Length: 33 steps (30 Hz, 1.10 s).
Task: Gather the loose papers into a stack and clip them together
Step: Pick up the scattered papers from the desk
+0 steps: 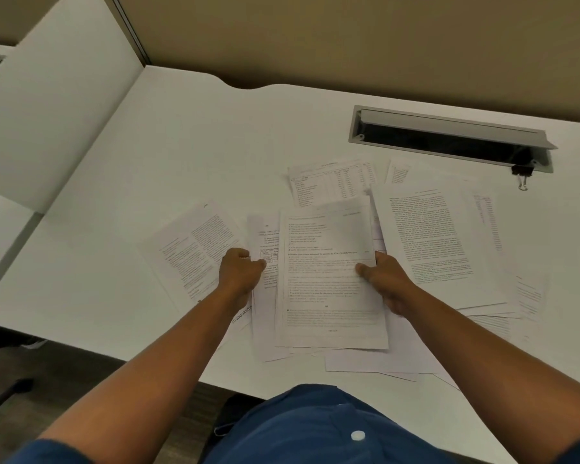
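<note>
Gripping one sheet (329,279): two hands, left (240,271), right (387,279).

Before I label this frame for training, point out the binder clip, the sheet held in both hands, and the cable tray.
binder clip (520,171): head view, black body.
held sheet (329,262): head view, printed middle.
cable tray (449,123): head view, raised lid.

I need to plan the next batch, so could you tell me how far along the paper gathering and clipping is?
Early stage. Done: a small stack has begun at the centre of the desk. In hand: the left hand and right hand grip that stack's sides. Left: loose sheets remain spread out, such as the left page and right page, and the binder clip lies untouched by the cable slot.
</note>
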### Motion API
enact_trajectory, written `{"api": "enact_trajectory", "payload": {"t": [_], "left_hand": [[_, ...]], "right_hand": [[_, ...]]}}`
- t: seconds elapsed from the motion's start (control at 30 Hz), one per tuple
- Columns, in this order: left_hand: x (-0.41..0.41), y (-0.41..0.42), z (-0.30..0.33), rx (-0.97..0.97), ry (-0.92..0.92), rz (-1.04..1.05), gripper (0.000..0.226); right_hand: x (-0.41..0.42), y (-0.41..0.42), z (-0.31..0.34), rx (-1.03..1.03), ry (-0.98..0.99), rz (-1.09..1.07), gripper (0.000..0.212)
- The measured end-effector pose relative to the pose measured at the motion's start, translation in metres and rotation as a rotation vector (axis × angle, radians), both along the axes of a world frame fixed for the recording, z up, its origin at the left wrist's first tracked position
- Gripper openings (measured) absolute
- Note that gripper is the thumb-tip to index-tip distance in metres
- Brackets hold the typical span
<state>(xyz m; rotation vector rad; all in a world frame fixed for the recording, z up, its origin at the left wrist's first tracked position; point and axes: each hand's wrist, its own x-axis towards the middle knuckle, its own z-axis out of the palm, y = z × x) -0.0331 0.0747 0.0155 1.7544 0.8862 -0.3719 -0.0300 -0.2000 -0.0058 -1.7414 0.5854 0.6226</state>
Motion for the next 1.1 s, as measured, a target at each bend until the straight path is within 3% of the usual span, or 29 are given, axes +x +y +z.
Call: {"api": "enact_trajectory", "payload": {"t": [0.13, 0.33, 0.53, 0.6, 0.77, 0.9, 0.97, 1.1], "left_hand": [[-0.005, 0.001, -0.004, 0.036, -0.054, -0.022, 0.011], [-0.007, 0.006, 0.005, 0.018, -0.112, -0.011, 0.031], [-0.001, 0.013, 0.032, -0.136, -0.179, 0.087, 0.044], [0.002, 0.016, 0.044, -0.041, -0.226, 0.069, 0.037], [0.007, 0.023, 0.088, 0.454, -0.387, -0.178, 0.013], [0.012, 0.028, 0.126, 0.635, -0.498, -0.292, 0.014], [0.014, 0.032, 0.146, 0.601, -0.566, -0.321, 0.016], [0.017, 0.040, 0.175, 0.356, -0.659, -0.277, 0.023]], "right_hand": [[-0.001, 0.002, 0.001, 0.028, 0.006, -0.031, 0.025], [-0.004, 0.002, 0.003, 0.054, 0.016, -0.079, 0.025], [-0.006, 0.002, 0.002, 0.053, 0.005, -0.101, 0.026], [-0.006, 0.003, 0.002, 0.039, -0.001, -0.097, 0.028], [-0.007, 0.002, 0.000, 0.050, -0.012, -0.099, 0.029], [-0.008, 0.002, 0.002, 0.053, -0.027, -0.109, 0.025], [-0.009, 0.002, 0.003, 0.064, -0.039, -0.119, 0.026], [-0.007, 0.002, 0.010, 0.104, -0.073, -0.121, 0.028]]}}
